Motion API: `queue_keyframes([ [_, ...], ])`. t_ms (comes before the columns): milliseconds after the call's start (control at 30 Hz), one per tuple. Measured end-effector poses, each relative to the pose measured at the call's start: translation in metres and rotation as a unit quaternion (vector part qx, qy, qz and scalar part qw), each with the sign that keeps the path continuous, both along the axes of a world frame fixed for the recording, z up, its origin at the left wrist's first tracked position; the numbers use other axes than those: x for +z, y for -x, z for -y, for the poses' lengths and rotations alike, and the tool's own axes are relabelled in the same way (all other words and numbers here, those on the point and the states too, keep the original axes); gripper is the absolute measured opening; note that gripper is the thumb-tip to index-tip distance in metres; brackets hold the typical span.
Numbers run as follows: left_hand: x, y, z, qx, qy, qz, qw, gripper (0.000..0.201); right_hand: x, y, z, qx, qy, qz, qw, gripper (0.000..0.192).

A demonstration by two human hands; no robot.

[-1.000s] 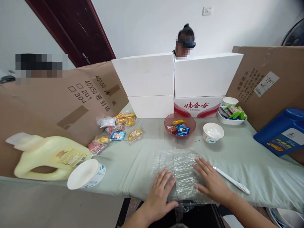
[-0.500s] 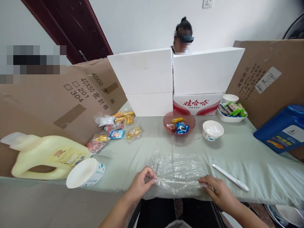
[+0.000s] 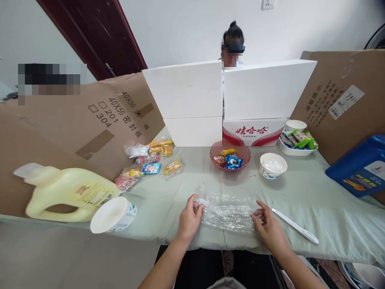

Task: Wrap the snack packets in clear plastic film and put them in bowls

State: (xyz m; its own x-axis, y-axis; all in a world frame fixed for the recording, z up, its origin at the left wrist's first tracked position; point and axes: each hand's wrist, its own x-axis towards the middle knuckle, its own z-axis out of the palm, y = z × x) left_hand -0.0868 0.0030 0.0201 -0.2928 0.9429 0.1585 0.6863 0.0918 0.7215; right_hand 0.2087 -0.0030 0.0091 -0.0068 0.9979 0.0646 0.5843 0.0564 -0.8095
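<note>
Fingers (image 3: 197, 205) of the left hand (image 3: 189, 218) are pinching the left end of the crumpled clear plastic wrap (image 3: 228, 208), while the right hand (image 3: 269, 228) is nipping its right end between thumb and fingertips. It is lying on the green-covered worktop (image 3: 315, 200) near the front edge, in front of the pink bowl (image 3: 230, 154) of snacks. Folding it neatly is, I judge, calling for even tension from both ends, keeping the film low and clear of the white knife (image 3: 296, 226) just beside the right hand.
</note>
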Motion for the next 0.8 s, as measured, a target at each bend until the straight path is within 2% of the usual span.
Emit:
queue_keyframes([
  [167, 0.005, -0.003, -0.005, -0.010, -0.008, 0.006, 1.000, 0.036, 0.001, 0.009, -0.005, 0.040, -0.062, 0.004, 0.997, 0.039],
  [300, 0.003, 0.000, -0.007, -0.022, 0.008, 0.041, 0.999, 0.037, 0.004, 0.008, -0.005, 0.009, -0.071, 0.026, 0.997, 0.031],
  [433, -0.006, 0.005, -0.005, -0.009, 0.018, 0.102, 0.995, 0.036, 0.002, 0.001, -0.003, -0.010, -0.040, 0.041, 0.998, 0.033],
  [600, -0.012, 0.009, -0.002, 0.002, 0.008, 0.104, 0.995, 0.036, 0.000, 0.000, -0.003, 0.002, 0.000, 0.056, 0.998, 0.035],
  [700, -0.011, 0.009, -0.002, -0.020, 0.006, 0.100, 0.995, 0.027, 0.002, 0.004, -0.004, 0.001, 0.007, 0.048, 0.999, 0.042],
  [800, -0.010, 0.008, -0.002, -0.071, 0.001, 0.081, 0.994, 0.018, 0.001, 0.008, -0.004, 0.007, -0.012, 0.036, 0.999, 0.048],
])
